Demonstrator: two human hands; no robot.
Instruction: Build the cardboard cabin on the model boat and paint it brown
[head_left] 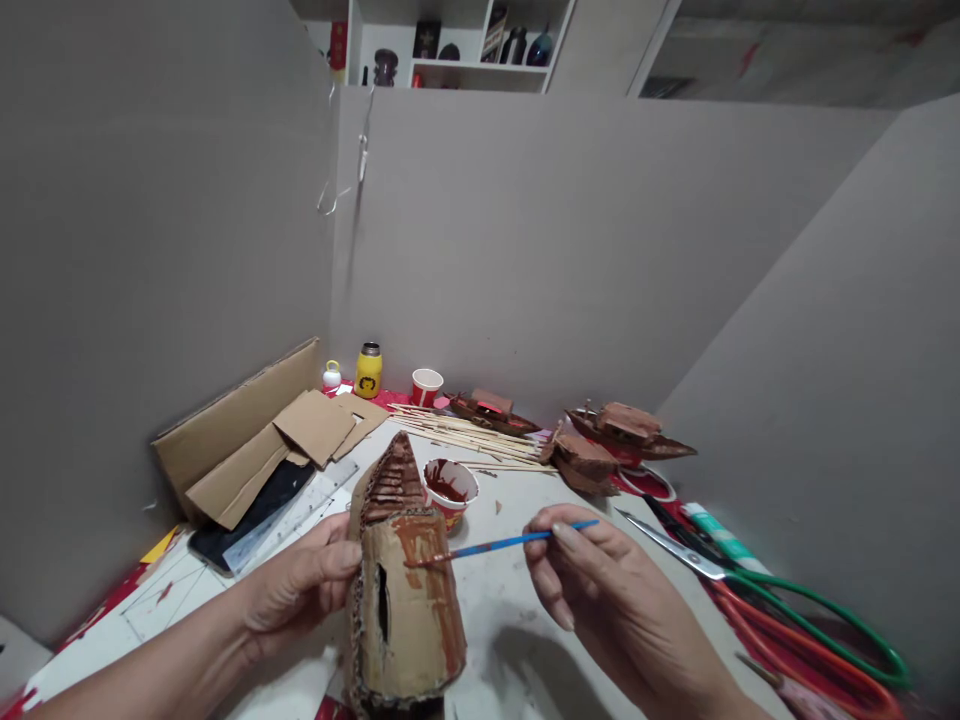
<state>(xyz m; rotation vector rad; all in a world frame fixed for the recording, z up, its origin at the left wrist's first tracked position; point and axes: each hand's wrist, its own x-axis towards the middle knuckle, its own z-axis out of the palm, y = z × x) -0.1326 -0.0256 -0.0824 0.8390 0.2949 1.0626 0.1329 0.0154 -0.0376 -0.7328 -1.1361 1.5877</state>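
My left hand (307,578) grips the left edge of a cardboard boat model (409,610), which is held upright over the table. Its pointed, ridged top is brown, while the curved cover below is bare cardboard with reddish-brown streaks on its upper and right parts. A dark slot shows at the cover's left. Between thumb and fingers, my right hand (592,575) holds a thin blue paintbrush (499,544), its tip touching the cover near the top. Just behind the model is a paper cup (451,490) with brown paint inside.
Cardboard pieces (315,425) and a dark phone (251,520) lie at the left. Thin wooden sticks (465,432), a yellow bottle (368,370) and another cup (427,387) are farther back. Brown boat models (630,430) and large scissors (720,570) are at the right.
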